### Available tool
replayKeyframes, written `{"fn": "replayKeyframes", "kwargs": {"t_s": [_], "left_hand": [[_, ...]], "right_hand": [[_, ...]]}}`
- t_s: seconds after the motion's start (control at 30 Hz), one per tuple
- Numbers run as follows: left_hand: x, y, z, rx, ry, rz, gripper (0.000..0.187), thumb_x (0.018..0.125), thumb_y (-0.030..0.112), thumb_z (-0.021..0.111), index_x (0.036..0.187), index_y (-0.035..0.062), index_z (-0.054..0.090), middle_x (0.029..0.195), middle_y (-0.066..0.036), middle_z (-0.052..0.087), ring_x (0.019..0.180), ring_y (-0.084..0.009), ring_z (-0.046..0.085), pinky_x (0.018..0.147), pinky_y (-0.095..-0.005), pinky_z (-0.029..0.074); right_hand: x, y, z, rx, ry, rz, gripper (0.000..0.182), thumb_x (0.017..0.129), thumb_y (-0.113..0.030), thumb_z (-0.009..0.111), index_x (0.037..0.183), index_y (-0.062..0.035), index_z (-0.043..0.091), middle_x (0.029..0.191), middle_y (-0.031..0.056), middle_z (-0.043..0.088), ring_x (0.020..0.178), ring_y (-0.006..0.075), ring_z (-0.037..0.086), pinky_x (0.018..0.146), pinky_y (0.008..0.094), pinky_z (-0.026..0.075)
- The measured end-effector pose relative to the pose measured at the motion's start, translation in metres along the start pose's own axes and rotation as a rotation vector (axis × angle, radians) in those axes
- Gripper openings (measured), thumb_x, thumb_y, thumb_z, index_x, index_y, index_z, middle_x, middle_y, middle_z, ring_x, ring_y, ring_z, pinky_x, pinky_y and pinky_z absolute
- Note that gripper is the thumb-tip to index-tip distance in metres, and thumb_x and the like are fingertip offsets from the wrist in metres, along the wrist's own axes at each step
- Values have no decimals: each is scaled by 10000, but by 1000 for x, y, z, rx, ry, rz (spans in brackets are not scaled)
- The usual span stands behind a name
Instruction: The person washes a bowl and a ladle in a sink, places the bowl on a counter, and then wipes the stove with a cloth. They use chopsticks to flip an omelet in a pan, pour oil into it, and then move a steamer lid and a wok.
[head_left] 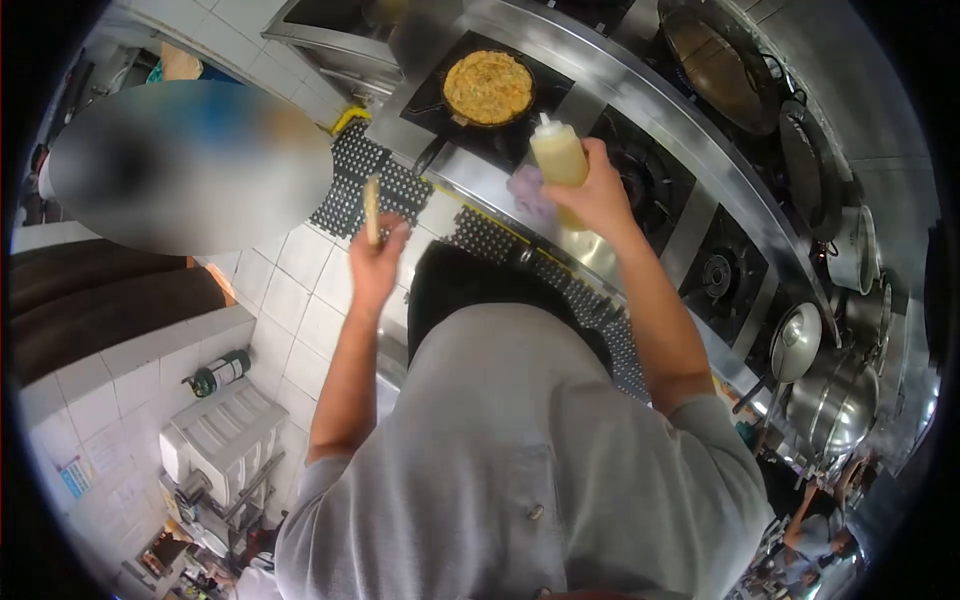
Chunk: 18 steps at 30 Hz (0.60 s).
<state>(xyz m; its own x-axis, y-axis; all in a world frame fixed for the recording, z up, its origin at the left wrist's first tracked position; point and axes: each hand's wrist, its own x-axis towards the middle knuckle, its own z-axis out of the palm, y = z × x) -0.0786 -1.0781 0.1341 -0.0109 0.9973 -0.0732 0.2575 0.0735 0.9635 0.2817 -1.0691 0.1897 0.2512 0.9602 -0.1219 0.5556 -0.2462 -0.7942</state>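
Note:
My right hand [597, 195] is wrapped round a squeeze bottle [560, 155] of pale yellow liquid, its white nozzle pointing up. The bottle is over the front edge of the stove, just to the right of a black frying pan [431, 155]. A round, golden omelette [488, 88] fills that pan. Over the floor on the left, my left hand [378, 255] is closed on a slim, light wooden utensil [372, 208] that stands upright. A crumpled purple cloth [530, 190] lies on the stove's front ledge beside the bottle.
Gas burners [718, 275] run along the stove to the right. Large pans [715, 60], a ladle [796, 345] and steel pots [835, 410] are beyond them. Black perforated mats [365, 170] cover part of the tiled floor. A blurred patch hides the upper left.

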Motion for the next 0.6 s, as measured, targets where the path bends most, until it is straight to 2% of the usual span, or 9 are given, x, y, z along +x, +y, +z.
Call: {"fn": "replayKeyframes", "kwargs": {"t_s": [0.07,0.13,0.27,0.4,0.43,0.47,0.53,0.57,0.6], "left_hand": [[9,-45,-53,178,176,30,199,961,126,739,1064,-43,713,910,-100,738,803,-145,653,730,-310,531],[14,-101,-108,316,234,-33,191,973,123,706,1052,-50,714,923,-110,744,831,-164,672,760,-334,541],[3,-288,-231,420,16,-390,244,941,217,663,958,-19,721,837,-125,736,779,-203,676,741,-337,535],[27,-308,-292,636,-229,-973,279,908,258,650,844,-4,721,717,-115,711,645,-196,663,599,-355,524],[42,-360,-335,759,-600,-757,277,907,264,669,904,-8,717,729,-112,717,568,-193,635,515,-387,511],[71,-356,-340,794,-568,-873,298,927,286,688,961,-9,714,737,-108,721,496,-210,603,451,-402,484],[105,-442,-389,498,-481,-397,311,963,314,684,1001,7,715,731,-96,719,433,-201,547,380,-381,416],[141,-417,-390,459,-363,-701,298,981,309,670,1013,17,716,735,-90,714,434,-181,530,376,-359,398],[190,-338,-372,412,-197,-988,286,998,305,657,1025,26,718,739,-83,710,436,-160,514,371,-337,381]], "right_hand": [[25,2,7,-88,1,43,820,662,-309,837,1370,-66,504,1162,251,726,1086,438,706,951,469,551],[47,2,17,-183,1,91,817,662,-312,824,1382,-69,523,1175,251,726,1094,421,709,948,454,555],[90,-11,43,-407,-35,172,808,664,-312,801,1403,-96,555,1169,232,735,1089,411,711,948,465,563],[135,-42,80,-640,-50,233,743,679,-346,805,1346,-106,584,1102,200,756,1065,379,729,930,470,571],[146,-53,90,-680,-32,251,732,682,-349,804,1341,-112,591,1098,195,758,1062,373,731,931,469,572],[157,-64,98,-724,-18,264,721,686,-351,803,1336,-118,597,1094,189,761,1060,368,733,933,469,573],[178,-85,110,-760,-38,348,718,689,-358,803,1335,-121,601,1095,181,763,1058,363,735,933,468,574],[191,-96,115,-769,-39,406,714,691,-365,803,1334,-125,604,1096,173,765,1056,358,736,932,466,576],[204,-105,117,-785,-37,414,714,691,-365,803,1334,-125,604,1096,173,765,1056,358,736,932,466,576]]}}
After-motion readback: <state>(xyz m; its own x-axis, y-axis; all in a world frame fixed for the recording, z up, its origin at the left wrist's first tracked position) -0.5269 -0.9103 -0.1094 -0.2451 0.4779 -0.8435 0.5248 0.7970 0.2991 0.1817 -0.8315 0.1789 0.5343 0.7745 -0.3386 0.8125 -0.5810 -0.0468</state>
